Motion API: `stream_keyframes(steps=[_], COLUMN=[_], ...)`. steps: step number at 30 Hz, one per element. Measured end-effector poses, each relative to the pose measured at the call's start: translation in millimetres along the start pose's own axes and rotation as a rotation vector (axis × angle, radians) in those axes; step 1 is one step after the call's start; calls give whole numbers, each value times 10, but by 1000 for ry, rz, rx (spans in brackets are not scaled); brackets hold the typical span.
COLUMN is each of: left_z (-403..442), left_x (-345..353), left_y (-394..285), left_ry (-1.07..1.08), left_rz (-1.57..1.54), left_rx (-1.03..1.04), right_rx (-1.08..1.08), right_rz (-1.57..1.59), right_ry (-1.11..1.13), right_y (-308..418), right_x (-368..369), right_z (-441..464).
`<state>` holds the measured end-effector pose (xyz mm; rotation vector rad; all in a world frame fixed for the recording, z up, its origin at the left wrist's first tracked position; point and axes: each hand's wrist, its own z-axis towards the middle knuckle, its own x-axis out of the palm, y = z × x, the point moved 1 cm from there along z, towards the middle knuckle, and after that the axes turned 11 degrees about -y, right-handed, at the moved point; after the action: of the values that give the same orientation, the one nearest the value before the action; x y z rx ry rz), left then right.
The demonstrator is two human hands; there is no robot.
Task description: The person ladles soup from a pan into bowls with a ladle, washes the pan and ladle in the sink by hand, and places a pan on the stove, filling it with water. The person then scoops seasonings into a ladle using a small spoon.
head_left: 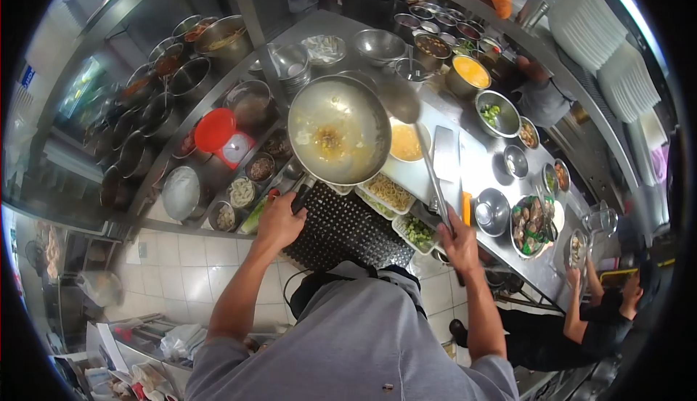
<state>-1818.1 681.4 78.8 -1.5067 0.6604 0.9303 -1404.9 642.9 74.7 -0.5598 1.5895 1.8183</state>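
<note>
My left hand (pixel 279 221) is wrapped round the dark handle of a round metal frying pan (pixel 340 161). Brownish bits and a wet film lie in the pan's middle. In my right hand (pixel 459 241) is the long handle of a metal ladle (pixel 428 158). The ladle's bowl is blurred and hangs above the counter, just right of the pan. Beneath it stands a white bowl (pixel 425 138) of yellow-orange liquid, partly covered by the ladle and pan. A cleaver (pixel 445 153) lies on the white cutting board (pixel 473 156) beside that bowl.
Containers of noodles (pixel 388 193) and chopped greens (pixel 417 232) sit at the counter's near edge. A red bowl (pixel 215 130) rests on a scale at left. Metal bowls (pixel 492 212) line the right counter, where another person (pixel 592 321) stands holding a container. Stacked plates (pixel 588 20) are shelved above.
</note>
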Motion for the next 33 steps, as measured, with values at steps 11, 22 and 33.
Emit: stream_keyframes(steps=[11,22,33], left_z=[427,-230,-644], left_x=[-32,133,54], left_y=[-530,-63,416], left_ry=[-144,-80,167], left_rz=[22,-65,-352], left_rx=[122,146,-180], right_rx=[396,904,156], right_rz=[511,1452,-77], right_ry=[151,394,-120], right_y=[421,1415,14], right_x=[715,-95,395], right_z=[-353,-151,-297])
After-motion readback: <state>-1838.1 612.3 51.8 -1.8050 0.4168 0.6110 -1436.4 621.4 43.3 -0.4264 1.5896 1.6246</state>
